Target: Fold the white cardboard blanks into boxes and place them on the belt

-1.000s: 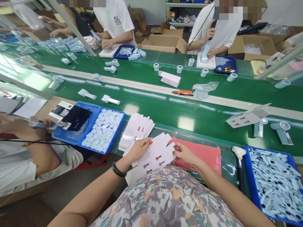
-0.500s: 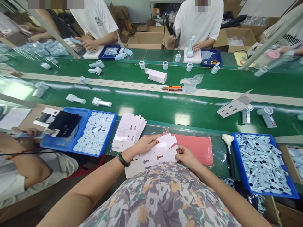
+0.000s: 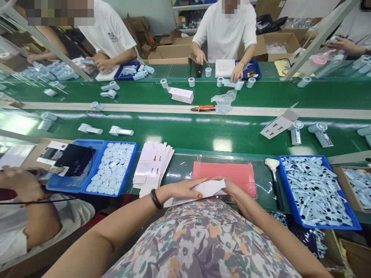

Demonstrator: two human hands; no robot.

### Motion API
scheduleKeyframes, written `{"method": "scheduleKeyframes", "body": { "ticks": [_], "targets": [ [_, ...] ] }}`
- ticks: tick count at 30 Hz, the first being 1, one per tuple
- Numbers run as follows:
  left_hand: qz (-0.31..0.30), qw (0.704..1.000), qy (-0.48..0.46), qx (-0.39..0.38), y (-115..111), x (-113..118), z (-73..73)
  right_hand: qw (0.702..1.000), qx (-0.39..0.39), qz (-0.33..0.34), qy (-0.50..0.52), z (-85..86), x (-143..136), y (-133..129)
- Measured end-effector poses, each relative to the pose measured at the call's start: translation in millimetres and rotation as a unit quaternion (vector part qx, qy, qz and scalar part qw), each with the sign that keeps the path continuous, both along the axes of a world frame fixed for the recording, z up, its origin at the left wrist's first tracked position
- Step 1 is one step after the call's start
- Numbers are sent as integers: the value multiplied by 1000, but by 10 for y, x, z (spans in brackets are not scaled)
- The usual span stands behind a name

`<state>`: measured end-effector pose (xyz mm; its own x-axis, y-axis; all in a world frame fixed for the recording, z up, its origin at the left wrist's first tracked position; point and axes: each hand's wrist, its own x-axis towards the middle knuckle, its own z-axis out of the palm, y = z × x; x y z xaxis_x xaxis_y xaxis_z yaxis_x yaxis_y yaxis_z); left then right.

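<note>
Glossy green worktop (image 3: 183, 172) before us, our left hand (image 3: 179, 189) and right hand (image 3: 231, 188) grasp a thin white cardboard piece (image 3: 210, 188). Uneven squeezing could crease it.

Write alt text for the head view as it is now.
Two bare hands, left and right, hold a white folded card at a green workbench, between a stack of flat printed cartons and a hammer; co-workers sit across a green conveyor.
</note>
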<state>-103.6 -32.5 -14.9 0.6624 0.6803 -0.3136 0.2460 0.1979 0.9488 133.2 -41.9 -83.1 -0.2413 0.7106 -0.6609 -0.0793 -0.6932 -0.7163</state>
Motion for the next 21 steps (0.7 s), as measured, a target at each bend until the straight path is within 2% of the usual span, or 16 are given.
{"method": "scheduleKeyframes", "body": {
  "ticks": [2,4,6,7,9,11,13,15,16,18,21],
  "targets": [
    [24,1000,-2,-2,-47,41,7,999,-31,-11,-5,71,62,121],
    [94,995,5,44,-47,57,28,998,-49,-25,-8,204,122,268],
    [171,981,12,88,3,54,63,998,-31,-55,11,400,168,384],
    [202,974,12,103,43,47,83,996,6,-82,25,515,180,414],
    [236,965,-4,116,132,27,121,978,147,-143,30,748,172,405],
    [232,966,-39,109,204,13,147,928,339,-153,-29,935,123,319],
    [206,971,-70,98,237,18,159,852,501,-99,-119,1040,54,203],
    [180,975,-83,101,234,47,162,785,593,-52,-173,1069,-6,102],
    [172,975,-82,112,224,70,162,767,613,-45,-182,1064,-24,65],
    [170,971,-66,155,204,131,164,765,616,-60,-179,1040,-36,24],
    [177,950,-27,255,201,244,175,807,561,-111,-147,999,-17,24]
  ]
}}
